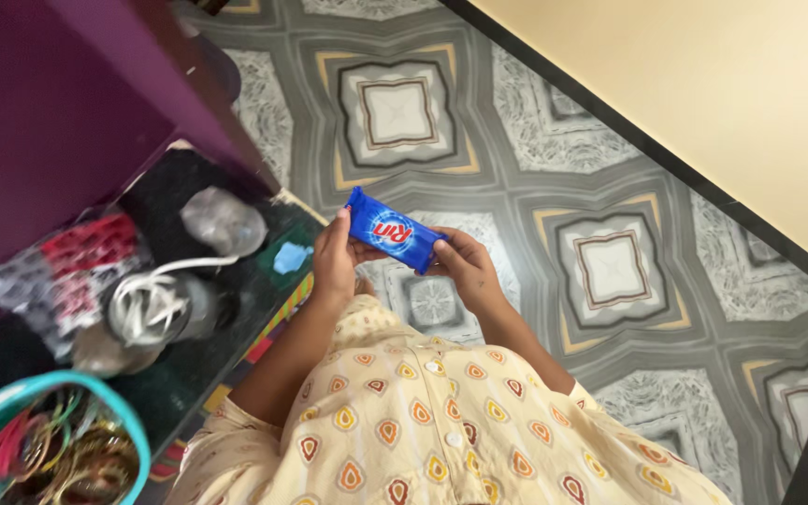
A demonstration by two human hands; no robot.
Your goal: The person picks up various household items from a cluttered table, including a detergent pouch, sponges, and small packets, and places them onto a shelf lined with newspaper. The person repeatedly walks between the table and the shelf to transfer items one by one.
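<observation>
A blue wrapped bar with red and white print [390, 230] is held level in front of my chest, above the patterned floor. My left hand [333, 262] grips its left end with the fingers curled around the wrapper. My right hand [465, 269] pinches its right end. Both arms come out of cream sleeves with orange drop shapes [423, 421].
A dark shelf [189, 374] on my left carries a red, white and black packet [63, 271], a coil of white cord [147, 299], a crumpled clear bag [222, 220] and a teal basket of bangles [49, 449]. A purple cabinet [67, 103] rises above it. A cream wall [722, 84] runs at right.
</observation>
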